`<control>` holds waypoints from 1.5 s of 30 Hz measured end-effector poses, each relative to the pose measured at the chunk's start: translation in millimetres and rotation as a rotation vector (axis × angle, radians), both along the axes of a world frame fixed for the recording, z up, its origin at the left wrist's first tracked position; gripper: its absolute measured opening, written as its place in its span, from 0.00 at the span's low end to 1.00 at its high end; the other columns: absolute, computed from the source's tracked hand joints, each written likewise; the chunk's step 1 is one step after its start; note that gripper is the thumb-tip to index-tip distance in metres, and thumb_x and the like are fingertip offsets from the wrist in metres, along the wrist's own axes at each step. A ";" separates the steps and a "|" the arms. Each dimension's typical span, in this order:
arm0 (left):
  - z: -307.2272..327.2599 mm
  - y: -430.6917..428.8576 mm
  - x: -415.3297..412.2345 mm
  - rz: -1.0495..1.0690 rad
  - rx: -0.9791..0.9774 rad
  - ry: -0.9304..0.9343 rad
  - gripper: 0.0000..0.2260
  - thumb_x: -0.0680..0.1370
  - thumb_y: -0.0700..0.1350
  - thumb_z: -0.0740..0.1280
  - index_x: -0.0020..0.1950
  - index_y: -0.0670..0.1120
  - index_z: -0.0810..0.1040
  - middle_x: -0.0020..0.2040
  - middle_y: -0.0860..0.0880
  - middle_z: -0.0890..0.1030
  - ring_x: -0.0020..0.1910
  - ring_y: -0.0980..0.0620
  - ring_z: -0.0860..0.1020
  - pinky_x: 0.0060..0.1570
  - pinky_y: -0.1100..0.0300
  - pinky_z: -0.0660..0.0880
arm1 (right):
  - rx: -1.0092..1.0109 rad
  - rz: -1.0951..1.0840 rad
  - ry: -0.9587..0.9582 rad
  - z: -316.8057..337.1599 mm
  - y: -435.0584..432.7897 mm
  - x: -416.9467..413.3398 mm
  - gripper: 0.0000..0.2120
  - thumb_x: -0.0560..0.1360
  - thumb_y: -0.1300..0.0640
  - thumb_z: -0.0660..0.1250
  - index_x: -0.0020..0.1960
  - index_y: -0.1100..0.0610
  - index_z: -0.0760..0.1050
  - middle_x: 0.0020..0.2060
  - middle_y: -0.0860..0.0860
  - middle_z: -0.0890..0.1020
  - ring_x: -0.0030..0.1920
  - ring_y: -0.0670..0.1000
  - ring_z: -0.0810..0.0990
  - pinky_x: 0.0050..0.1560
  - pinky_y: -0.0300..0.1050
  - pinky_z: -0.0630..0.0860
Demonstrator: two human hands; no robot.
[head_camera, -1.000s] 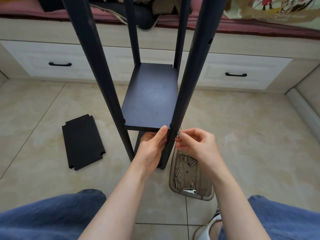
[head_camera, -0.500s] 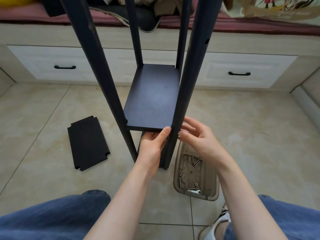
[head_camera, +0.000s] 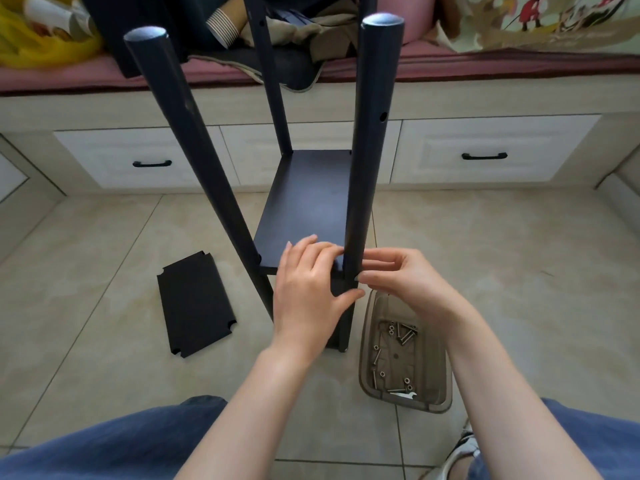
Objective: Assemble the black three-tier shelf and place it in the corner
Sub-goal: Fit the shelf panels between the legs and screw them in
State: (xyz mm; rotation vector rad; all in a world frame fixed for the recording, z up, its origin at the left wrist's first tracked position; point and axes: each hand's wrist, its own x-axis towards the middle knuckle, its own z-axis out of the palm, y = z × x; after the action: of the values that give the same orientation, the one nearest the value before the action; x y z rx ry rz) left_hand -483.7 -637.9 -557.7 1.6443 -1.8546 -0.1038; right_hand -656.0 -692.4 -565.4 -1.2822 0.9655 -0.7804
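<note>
- Centrally, the black shelf frame (head_camera: 313, 202) is stood on the tiled floor (head_camera: 502, 271), one board fitted between its poles.
- Left of the frame, a loose shelf panel (head_camera: 195, 304) is laid flat.
- Right of the frame's near right pole (head_camera: 367, 150), a tray of screws (head_camera: 403, 355) is set.
- The left hand (head_camera: 308, 296) is spread against that pole and the board edge.
- The right hand (head_camera: 405, 282) is pinched at the pole; what it pinches cannot be told.

Joint between right front post (head_camera: 363, 188) and mounted shelf panel (head_camera: 308, 206) hidden behind left hand (head_camera: 308, 299) and right hand (head_camera: 398, 282). Can't tell if right fingertips (head_camera: 363, 278) hold a screw: too small, covered. Rear posts (head_camera: 273, 98) cut off by top edge. Lower tier mostly blocked by left hand. Hardware in tray (head_camera: 440, 393) too small to sort by type. Both forearms and shoe (head_camera: 460, 452) cropped at bottom.
</note>
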 end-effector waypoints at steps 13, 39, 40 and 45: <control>-3.4 -25.2 8.5 -0.158 0.072 0.029 0.23 0.72 0.49 0.78 0.66 0.47 0.81 0.65 0.50 0.82 0.70 0.47 0.76 0.73 0.50 0.63 | 0.081 -0.033 -0.070 -7.8 -4.7 -17.4 0.13 0.72 0.52 0.75 0.56 0.47 0.83 0.50 0.53 0.87 0.54 0.52 0.85 0.56 0.44 0.81; -14.0 -19.8 4.0 -0.131 0.014 0.026 0.19 0.76 0.55 0.68 0.62 0.48 0.82 0.65 0.60 0.77 0.69 0.60 0.72 0.72 0.58 0.63 | 0.310 0.095 1.006 -247.5 28.9 -17.8 0.13 0.78 0.66 0.62 0.61 0.59 0.75 0.59 0.58 0.80 0.59 0.58 0.79 0.48 0.42 0.72; -13.7 -19.7 3.6 -0.131 0.016 0.028 0.19 0.76 0.56 0.68 0.62 0.48 0.82 0.65 0.60 0.76 0.69 0.60 0.72 0.72 0.58 0.63 | 0.297 0.102 1.020 -248.4 29.5 -16.8 0.13 0.79 0.66 0.61 0.61 0.59 0.75 0.58 0.58 0.80 0.59 0.58 0.79 0.47 0.42 0.70; -11.4 -20.6 2.2 -0.103 0.048 0.044 0.20 0.74 0.58 0.67 0.63 0.51 0.81 0.67 0.66 0.73 0.70 0.64 0.69 0.71 0.64 0.60 | 0.317 0.092 1.012 -245.5 27.9 -19.8 0.12 0.78 0.67 0.62 0.59 0.61 0.77 0.56 0.59 0.81 0.56 0.59 0.81 0.49 0.44 0.74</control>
State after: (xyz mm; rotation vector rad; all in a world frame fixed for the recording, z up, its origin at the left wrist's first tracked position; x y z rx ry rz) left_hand -481.4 -658.5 -569.1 1.5657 -1.9161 -0.2280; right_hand -675.8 -664.5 -811.0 -1.4169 1.7228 0.1679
